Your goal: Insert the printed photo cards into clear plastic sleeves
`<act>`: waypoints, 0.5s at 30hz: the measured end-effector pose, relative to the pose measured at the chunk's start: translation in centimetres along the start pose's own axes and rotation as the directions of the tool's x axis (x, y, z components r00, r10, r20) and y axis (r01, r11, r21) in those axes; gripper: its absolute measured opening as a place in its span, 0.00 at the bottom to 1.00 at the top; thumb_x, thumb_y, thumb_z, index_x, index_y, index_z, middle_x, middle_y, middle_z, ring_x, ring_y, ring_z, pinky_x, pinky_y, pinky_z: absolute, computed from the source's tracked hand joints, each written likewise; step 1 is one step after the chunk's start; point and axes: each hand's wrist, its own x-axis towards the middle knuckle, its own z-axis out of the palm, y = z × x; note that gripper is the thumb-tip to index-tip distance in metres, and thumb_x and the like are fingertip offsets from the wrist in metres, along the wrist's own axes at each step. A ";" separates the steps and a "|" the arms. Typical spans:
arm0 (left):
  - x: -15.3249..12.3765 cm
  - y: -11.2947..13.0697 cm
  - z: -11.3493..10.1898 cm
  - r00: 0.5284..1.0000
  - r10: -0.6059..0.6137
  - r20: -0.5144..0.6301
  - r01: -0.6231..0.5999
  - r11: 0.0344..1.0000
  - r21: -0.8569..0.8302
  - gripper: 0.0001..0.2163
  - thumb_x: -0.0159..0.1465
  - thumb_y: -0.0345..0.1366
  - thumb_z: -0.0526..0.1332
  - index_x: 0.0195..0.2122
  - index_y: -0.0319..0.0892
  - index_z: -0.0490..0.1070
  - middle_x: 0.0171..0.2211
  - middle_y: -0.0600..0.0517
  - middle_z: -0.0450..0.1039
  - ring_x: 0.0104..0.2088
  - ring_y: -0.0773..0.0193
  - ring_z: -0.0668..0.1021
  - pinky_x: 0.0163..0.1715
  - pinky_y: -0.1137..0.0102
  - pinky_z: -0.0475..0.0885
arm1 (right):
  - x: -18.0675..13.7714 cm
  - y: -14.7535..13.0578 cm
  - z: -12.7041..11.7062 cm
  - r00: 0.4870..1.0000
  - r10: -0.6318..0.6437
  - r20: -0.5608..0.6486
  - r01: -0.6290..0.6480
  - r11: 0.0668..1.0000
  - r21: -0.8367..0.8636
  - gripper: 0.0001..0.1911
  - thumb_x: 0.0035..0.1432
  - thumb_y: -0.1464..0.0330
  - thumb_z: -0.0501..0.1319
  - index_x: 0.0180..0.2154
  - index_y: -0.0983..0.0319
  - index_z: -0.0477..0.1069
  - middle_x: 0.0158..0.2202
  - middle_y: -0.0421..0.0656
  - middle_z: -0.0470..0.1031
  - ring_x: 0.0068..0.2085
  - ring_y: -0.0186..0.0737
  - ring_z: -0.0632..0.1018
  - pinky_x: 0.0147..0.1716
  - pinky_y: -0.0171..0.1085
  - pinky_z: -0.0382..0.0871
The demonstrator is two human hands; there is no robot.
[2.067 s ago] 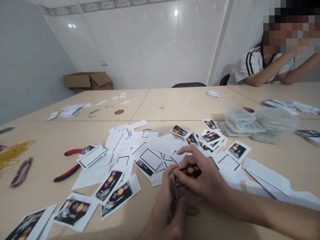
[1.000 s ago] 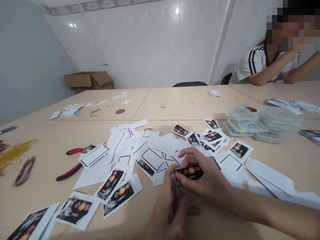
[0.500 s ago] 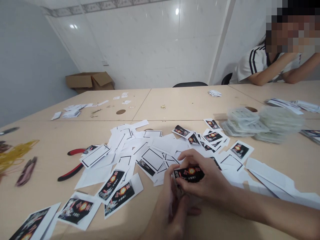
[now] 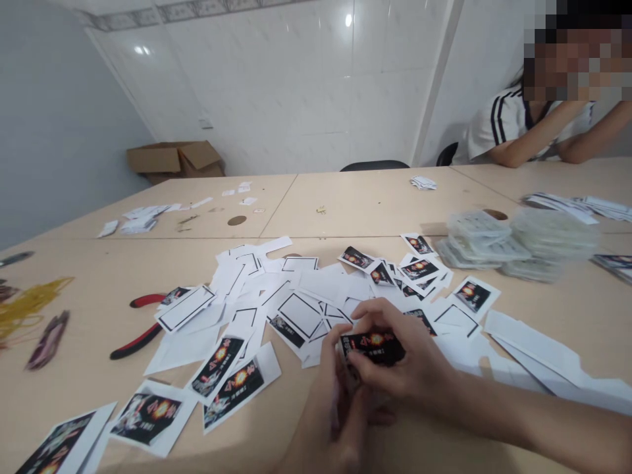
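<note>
Both of my hands hold a small black printed card [image 4: 372, 347] with a fiery emblem, low on the table in the middle of the view. My right hand [image 4: 402, 361] pinches it from above and the right, while my left hand [image 4: 330, 408] grips its left end. Part of the card is hidden behind my fingers. Just beyond them lies a loose heap of white paper cutouts [image 4: 301, 289] with black outlines. Similar printed labels on white paper [image 4: 237, 388] lie to the left of my hands.
Red-and-black handled pliers [image 4: 141, 326] and yellow rubber bands [image 4: 27, 306] lie to the left. Blurred stacks of clear plastic trays [image 4: 478, 240] stand to the right. A seated co-worker [image 4: 513, 125] rests both arms on the far table. A cardboard box [image 4: 172, 158] stands by the back wall.
My hands and the black card sit slightly lower than a second ago, and the card has tilted a little in my fingers. The papers stay in place.
</note>
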 end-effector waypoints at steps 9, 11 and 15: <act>-0.1 -0.9 0.0 0.990 0.138 0.016 -0.139 0.986 0.092 0.23 0.57 0.33 0.54 0.52 0.49 0.47 0.51 0.43 0.57 0.45 0.54 0.68 0.33 0.65 0.73 | -0.2 -1.0 0.1 0.992 0.119 -0.045 -0.120 0.993 0.000 0.16 0.44 0.75 0.56 0.37 0.57 0.58 0.21 0.33 0.67 0.22 0.29 0.70 0.21 0.27 0.64; -0.1 -0.9 -0.1 0.983 0.182 0.021 -0.183 0.975 0.123 0.22 0.57 0.32 0.54 0.52 0.49 0.48 0.50 0.44 0.58 0.45 0.55 0.68 0.36 0.64 0.72 | -0.4 -1.0 0.1 0.991 0.114 -0.070 -0.115 0.993 -0.018 0.16 0.44 0.75 0.56 0.37 0.56 0.58 0.21 0.32 0.66 0.21 0.28 0.69 0.20 0.27 0.63; 0.0 -0.8 -0.2 0.974 0.222 0.032 -0.224 0.957 0.183 0.22 0.57 0.32 0.54 0.51 0.48 0.48 0.46 0.44 0.62 0.41 0.57 0.71 0.34 0.65 0.71 | -0.5 -1.0 0.1 0.992 0.081 -0.094 -0.085 0.995 -0.049 0.16 0.44 0.75 0.56 0.37 0.56 0.58 0.20 0.32 0.66 0.20 0.28 0.69 0.20 0.27 0.63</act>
